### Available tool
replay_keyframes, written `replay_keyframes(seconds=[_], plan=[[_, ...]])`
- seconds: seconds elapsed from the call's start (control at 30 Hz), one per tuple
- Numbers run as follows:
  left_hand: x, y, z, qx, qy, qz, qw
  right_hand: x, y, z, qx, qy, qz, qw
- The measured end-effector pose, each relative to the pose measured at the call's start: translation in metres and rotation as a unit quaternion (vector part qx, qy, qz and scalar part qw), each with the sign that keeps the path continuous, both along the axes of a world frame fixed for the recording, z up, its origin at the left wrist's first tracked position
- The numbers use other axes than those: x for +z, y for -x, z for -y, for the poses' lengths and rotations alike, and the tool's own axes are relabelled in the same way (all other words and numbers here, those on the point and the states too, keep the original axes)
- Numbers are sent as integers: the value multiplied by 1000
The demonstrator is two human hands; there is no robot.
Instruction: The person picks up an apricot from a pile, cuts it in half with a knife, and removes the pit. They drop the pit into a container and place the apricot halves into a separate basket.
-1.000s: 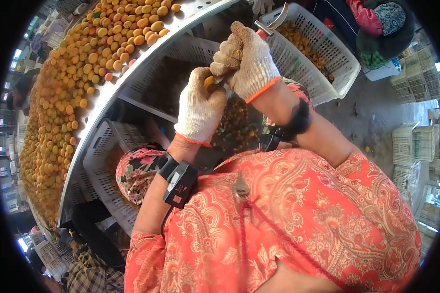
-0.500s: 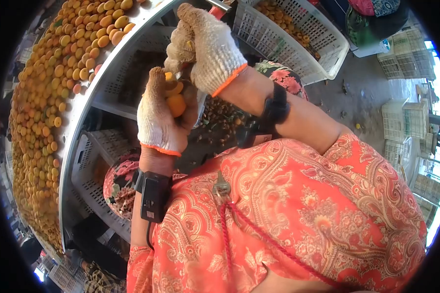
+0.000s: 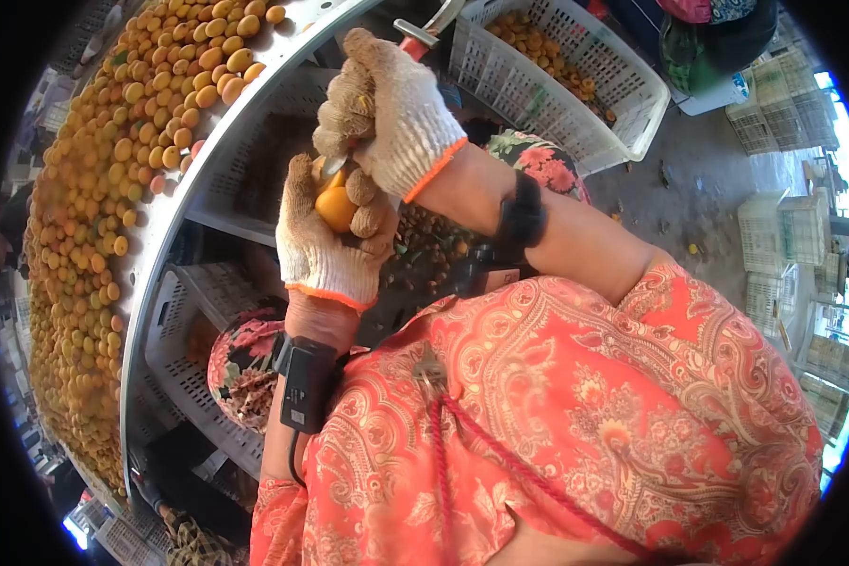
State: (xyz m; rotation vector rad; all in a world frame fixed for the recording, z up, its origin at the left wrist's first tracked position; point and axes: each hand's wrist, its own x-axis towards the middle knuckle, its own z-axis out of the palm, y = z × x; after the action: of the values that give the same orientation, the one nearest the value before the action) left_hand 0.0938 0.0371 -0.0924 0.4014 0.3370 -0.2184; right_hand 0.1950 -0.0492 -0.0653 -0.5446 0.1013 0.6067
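Note:
Wearing a dirty knitted glove with an orange cuff, my left hand (image 3: 335, 231) is closed around a yellow-orange apricot (image 3: 337, 208). My right hand (image 3: 391, 118), gloved the same way, makes a fist just above it. From that fist a small knife (image 3: 333, 167) shows its short metal blade, the tip right at the top of the apricot. Most of the knife is hidden by the glove. Beyond the right knuckles, a red piece with a metal crossbar (image 3: 415, 38) sticks out near the table's edge.
Many apricots (image 3: 174, 104) cover the metal-rimmed table (image 3: 170, 222) on the left. White crates stand under it; another crate (image 3: 623, 141) at the top holds orange fruit pieces. Dark pits (image 3: 429, 241) lie below my hands. Stacked crates (image 3: 764, 231) are at right. Keys (image 3: 429, 368) hang on a red cord.
My left hand has shifted right and turned, its fingers now curled around a rounder-looking apricot. My right hand has dropped slightly, and the knife blade has come into sight against the fruit.

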Motion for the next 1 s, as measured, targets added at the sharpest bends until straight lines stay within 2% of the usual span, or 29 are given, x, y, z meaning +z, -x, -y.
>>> replay_keyframes(seconds=[0.03, 0.07, 0.1, 0.13, 0.17, 0.2, 0.23, 0.3, 0.37, 0.4, 0.43, 0.5, 0.57, 0.63, 0.8, 0.87, 0.9, 0.97, 1.0], plan=[[7, -1, 1, 43, -38, -71, 996, 1, -2, 0, -4, -17, 1, 1000], [7, -3, -1, 46, -40, -69, 996, 2, -3, 2, -25, -12, 8, 1000], [4, -5, -3, 91, -92, -79, 988, 3, 0, 6, -66, 31, 81, 994], [2, -5, -6, 138, -145, -88, 976, 3, -5, 17, -20, 93, 169, 981], [3, -2, -9, 146, -150, -83, 974, 6, -10, 24, 27, 150, 258, 954], [4, 2, -11, 142, -171, -92, 971, 8, -4, 23, 16, 283, 396, 873], [8, 6, -12, 139, -192, -102, 966, 0, 2, 24, 58, 315, 477, 819], [27, 4, 0, 189, -219, -230, 929, -11, 17, 24, 62, 426, 645, 631], [37, 9, 7, 186, -260, -220, 922, -9, 24, 25, 126, 414, 581, 689], [25, 17, 2, 153, -303, -121, 933, -8, 24, 26, 139, 402, 572, 702], [27, 20, 2, 156, -304, -113, 933, -8, 26, 26, 134, 401, 578, 698], [33, 25, 5, 151, -296, -140, 933, -7, 34, 24, 138, 376, 550, 733], [42, 29, 6, 154, -293, -137, 934, -4, 43, 22, 112, 383, 564, 723], [56, 33, 12, 177, -275, -185, 927, -1, 49, 20, 75, 392, 577, 713], [57, 53, 10, 165, -270, -142, 938, 5, 58, 17, 38, 414, 611, 673], [59, 61, 10, 138, -278, -69, 948, 5, 59, 15, 134, 313, 465, 818], [55, 65, 6, 132, -278, -27, 951, 7, 62, 14, 129, 255, 416, 863], [51, 66, 4, 159, -293, -24, 942, 10, 68, 17, 99, 288, 460, 834], [51, 69, 2, 171, -285, -41, 942, 20, 70, 22, 101, 331, 501, 793]])
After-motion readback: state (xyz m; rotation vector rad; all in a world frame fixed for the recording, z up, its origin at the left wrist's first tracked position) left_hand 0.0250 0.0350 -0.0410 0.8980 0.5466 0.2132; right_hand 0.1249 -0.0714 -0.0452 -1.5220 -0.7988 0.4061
